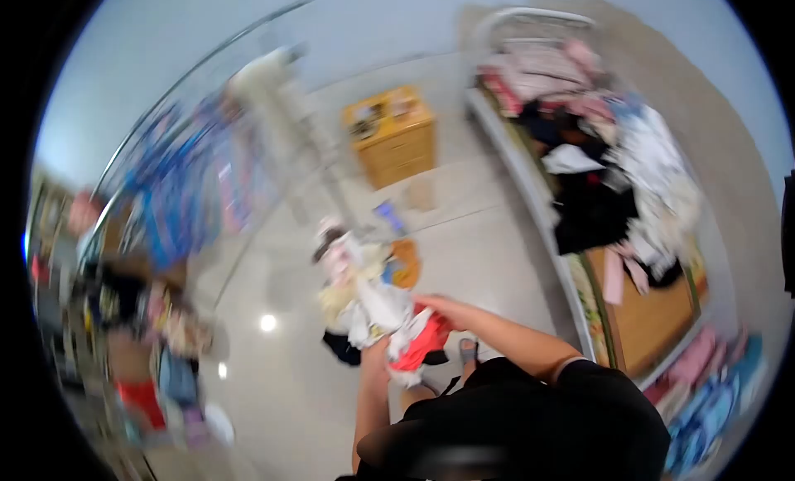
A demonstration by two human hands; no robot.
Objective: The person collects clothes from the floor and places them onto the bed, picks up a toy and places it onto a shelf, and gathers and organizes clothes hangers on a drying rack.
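Holding a bundle of clothes [364, 295] out front, above the tiled floor [464, 257]. Our right hand [435, 305] is closed on the red garment [421, 342] at the bundle's near edge. Our left hand [377, 348] sits under the white pieces; we can't tell its grip, cloth hides the fingers. Frame is motion-blurred. Judgement: we keep both hands tight under the load, support from below so loose pieces don't slide off, and steer clear of the clothes rack [190, 175] on the left. Bed [613, 183] piled with laundry sits right; wooden cabinet [393, 137] ahead.
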